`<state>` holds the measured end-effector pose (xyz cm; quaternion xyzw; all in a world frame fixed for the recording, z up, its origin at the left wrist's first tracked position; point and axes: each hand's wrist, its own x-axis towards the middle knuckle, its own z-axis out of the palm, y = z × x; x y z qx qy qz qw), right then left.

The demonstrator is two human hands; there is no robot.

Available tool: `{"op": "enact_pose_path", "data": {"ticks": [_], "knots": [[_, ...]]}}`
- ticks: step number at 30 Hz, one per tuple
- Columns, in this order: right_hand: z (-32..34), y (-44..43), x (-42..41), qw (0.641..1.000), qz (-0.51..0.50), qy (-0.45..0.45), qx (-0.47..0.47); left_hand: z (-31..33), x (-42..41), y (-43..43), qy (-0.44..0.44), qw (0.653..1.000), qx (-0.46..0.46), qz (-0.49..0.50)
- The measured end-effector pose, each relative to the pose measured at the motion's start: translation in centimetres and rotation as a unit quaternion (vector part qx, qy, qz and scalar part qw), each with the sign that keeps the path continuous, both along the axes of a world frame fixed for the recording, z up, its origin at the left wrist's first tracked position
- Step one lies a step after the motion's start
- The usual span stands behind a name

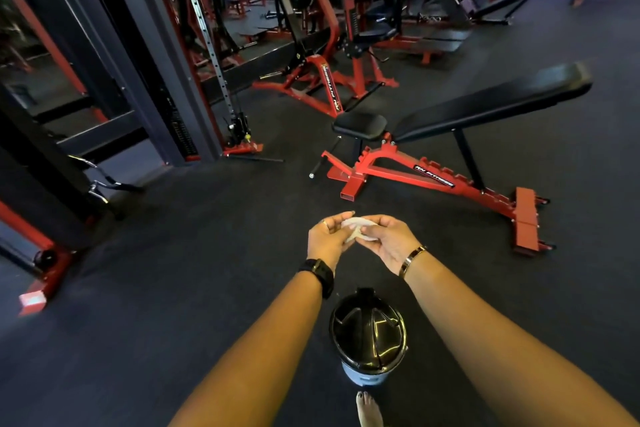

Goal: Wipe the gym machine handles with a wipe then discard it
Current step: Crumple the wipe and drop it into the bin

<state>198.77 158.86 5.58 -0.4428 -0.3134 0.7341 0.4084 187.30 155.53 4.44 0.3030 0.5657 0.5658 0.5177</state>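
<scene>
A crumpled white wipe (pixel 356 230) sits between my two hands at the centre of the view. My left hand (pixel 327 239) and my right hand (pixel 386 239) both pinch it with curled fingers, above the dark floor. Below my wrists stands a small bin with a shiny black lid (pixel 367 333), which is shut. The cable machine (pixel 104 80) with its metal handles (pixel 104 184) stands at the left, well away from my hands.
A red adjustable bench with black pads (pixel 450 135) stands ahead to the right. More red machines (pixel 329 45) fill the back. A red frame foot (pixel 33 298) juts out at the lower left. My bare foot (pixel 369 409) is beside the bin.
</scene>
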Motion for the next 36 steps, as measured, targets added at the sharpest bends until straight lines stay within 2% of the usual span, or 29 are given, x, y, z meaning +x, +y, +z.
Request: {"op": "enact_pose_path", "data": {"ticks": [26, 32, 36], "knots": [[-0.7, 0.2, -1.0, 0.999, -0.034, -0.021, -0.016, -1.5, -1.1, 1.2, -0.038, 0.999, -0.004, -0.028], [-2.1, 0.6, -0.6, 0.999, -0.029, -0.018, -0.029, -2.7, -0.9, 1.5, -0.05, 0.997, -0.031, -0.042], [-5.0, 0.6, 0.0, 0.994, 0.015, -0.066, -0.083, -5.3, -0.7, 0.9, -0.065, 0.993, -0.085, -0.054]]}}
